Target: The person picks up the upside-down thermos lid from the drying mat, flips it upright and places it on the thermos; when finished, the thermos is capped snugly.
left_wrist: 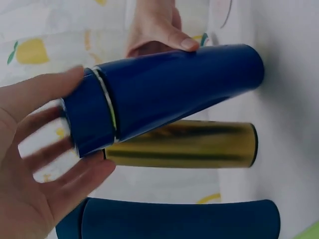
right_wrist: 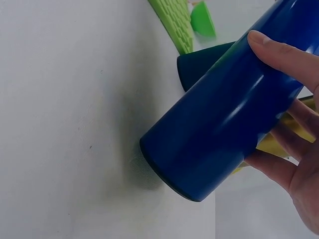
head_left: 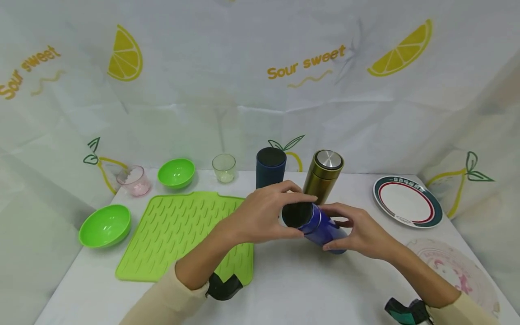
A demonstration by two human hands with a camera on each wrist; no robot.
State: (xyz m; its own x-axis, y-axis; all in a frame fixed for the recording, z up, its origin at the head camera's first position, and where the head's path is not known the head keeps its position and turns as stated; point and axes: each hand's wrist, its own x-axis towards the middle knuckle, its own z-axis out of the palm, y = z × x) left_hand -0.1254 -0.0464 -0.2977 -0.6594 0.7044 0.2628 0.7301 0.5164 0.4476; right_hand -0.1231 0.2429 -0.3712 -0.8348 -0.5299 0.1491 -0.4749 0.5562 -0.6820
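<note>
A blue thermos flask (head_left: 325, 231) is held tilted over the white table, its dark-topped lid to the left and its base to the lower right. My left hand (head_left: 262, 213) grips the lid, thumb on one side and fingers on the other. Lower down, the right hand (head_left: 361, 230) holds the body between thumb and fingers. In the right wrist view the base of the blue flask (right_wrist: 199, 149) hangs close over the tabletop. Behind the hands stand a dark teal flask (head_left: 270, 174) and a gold flask (head_left: 321, 183) with a silver-topped lid.
A green drying mat (head_left: 183, 230) lies left. Beyond it are two green bowls (head_left: 104, 225), a pinkish glass (head_left: 136, 183) and a clear glass (head_left: 224, 169). On the right lie a dark-rimmed plate (head_left: 406, 203) and a pale pink-patterned plate (head_left: 455, 271). A printed curtain (head_left: 203, 90) hangs behind.
</note>
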